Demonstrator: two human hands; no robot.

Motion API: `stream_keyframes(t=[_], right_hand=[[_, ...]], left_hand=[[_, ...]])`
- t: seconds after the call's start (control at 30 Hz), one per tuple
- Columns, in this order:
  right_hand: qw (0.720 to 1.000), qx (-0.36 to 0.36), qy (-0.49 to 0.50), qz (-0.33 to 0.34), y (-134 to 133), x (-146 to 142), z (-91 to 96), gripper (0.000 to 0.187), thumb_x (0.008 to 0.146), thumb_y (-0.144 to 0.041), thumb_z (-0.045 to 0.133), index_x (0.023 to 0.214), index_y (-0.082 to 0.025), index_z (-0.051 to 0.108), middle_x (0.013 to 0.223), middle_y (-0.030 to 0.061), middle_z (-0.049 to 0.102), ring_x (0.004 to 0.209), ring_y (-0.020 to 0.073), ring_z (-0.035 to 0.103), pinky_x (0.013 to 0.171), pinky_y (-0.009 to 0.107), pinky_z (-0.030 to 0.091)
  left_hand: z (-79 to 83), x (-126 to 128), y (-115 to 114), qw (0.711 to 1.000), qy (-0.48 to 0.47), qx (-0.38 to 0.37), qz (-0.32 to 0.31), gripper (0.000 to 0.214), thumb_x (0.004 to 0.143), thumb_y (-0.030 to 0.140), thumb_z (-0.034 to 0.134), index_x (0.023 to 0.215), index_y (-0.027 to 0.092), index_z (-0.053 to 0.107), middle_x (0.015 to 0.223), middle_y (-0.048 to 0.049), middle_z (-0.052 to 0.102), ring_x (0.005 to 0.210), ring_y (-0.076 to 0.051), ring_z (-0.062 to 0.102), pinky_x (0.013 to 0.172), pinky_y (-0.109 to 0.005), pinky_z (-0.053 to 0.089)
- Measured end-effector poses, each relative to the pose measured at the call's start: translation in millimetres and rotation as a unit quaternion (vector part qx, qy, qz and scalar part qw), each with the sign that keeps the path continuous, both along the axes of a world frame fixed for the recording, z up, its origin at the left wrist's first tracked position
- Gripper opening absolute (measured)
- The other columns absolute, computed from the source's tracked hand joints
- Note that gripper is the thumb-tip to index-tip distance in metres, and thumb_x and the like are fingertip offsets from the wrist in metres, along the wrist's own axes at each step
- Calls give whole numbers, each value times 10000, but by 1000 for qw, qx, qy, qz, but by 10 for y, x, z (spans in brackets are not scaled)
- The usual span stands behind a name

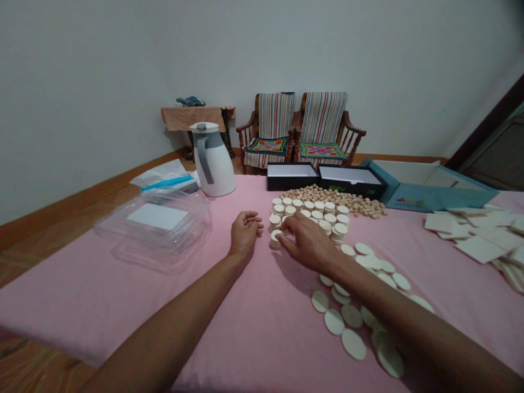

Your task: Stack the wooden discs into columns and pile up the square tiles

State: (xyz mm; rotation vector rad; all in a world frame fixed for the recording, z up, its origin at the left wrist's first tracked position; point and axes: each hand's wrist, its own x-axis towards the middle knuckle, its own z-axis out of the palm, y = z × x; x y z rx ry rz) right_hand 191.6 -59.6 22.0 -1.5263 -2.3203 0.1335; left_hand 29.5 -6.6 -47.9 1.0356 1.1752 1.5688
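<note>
Several short stacks of round pale wooden discs (329,218) stand in close rows on the pink cloth. My right hand (305,240) reaches over the rows, its thumb and fingers closed around the top of the front-left stack (275,240). Its fingertips are partly hidden by the hand itself. To the left of the stacks, my left hand (245,232) rests near the cloth with fingers loosely curled and slightly apart, holding nothing I can see. Loose wooden discs (334,322) lie scattered under and beside my right forearm.
Behind the stacks lie many small wooden beads (327,195), two black boxes (292,177) and a blue box (434,188). Square wooden pieces (481,248) are heaped at right. Clear plastic containers (192,218), a white jug (219,169) and a blue-white packet (167,183) stand left.
</note>
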Motion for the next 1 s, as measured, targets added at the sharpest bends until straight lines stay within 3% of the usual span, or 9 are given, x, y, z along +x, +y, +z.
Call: stream_keyframes(t=[0.2, 0.33, 0.47, 0.6, 0.77, 1.0], right_hand=[[981, -159, -86, 72, -384, 356, 134, 139, 801, -303, 549, 819, -185, 620, 785, 50, 634, 694, 160, 547, 576, 262, 301], [968, -184, -154, 74, -694, 435, 127, 175, 765, -289, 585, 893, -171, 603, 874, 81, 645, 773, 214, 585, 602, 289, 319], [963, -191, -180, 58, -836, 393, 43, 176, 793, -201, 509, 944, -157, 587, 954, 105, 622, 819, 230, 595, 613, 302, 334], [975, -169, -132, 57, -764, 357, 9, 185, 759, -179, 503, 933, -163, 565, 949, 91, 599, 795, 200, 576, 616, 287, 336], [996, -60, -33, 49, -431, 217, 100, 207, 750, -207, 508, 950, -168, 544, 918, 69, 564, 793, 175, 534, 661, 278, 347], [999, -4, -46, 12, -63, -102, 85, 211, 795, -292, 497, 970, -181, 534, 976, 79, 562, 821, 194, 553, 625, 279, 343]], left_hand=[[16, 20, -10, 1000, 8, -7, 8, 279, 624, 100, 501, 895, 144, 548, 781, -15, 594, 582, -87, 578, 476, -181, 456], [39, 28, -21, 1000, 10, -11, 8, 284, 623, 85, 489, 895, 143, 548, 775, -13, 593, 579, -83, 576, 486, -182, 461], [53, 23, -25, 1000, 15, -16, 10, 260, 635, 94, 499, 887, 140, 546, 773, -16, 596, 574, -85, 576, 476, -180, 458], [42, 20, -17, 1000, 15, -18, 12, 258, 637, 95, 501, 887, 145, 542, 761, -13, 600, 565, -82, 572, 467, -171, 451], [17, 21, -9, 1000, 10, -11, 6, 250, 639, 106, 512, 884, 147, 543, 762, -11, 599, 562, -80, 570, 470, -173, 447], [-8, 5, -10, 1000, 4, -1, -8, 287, 614, 115, 522, 899, 150, 544, 772, -12, 599, 574, -88, 581, 485, -183, 454]])
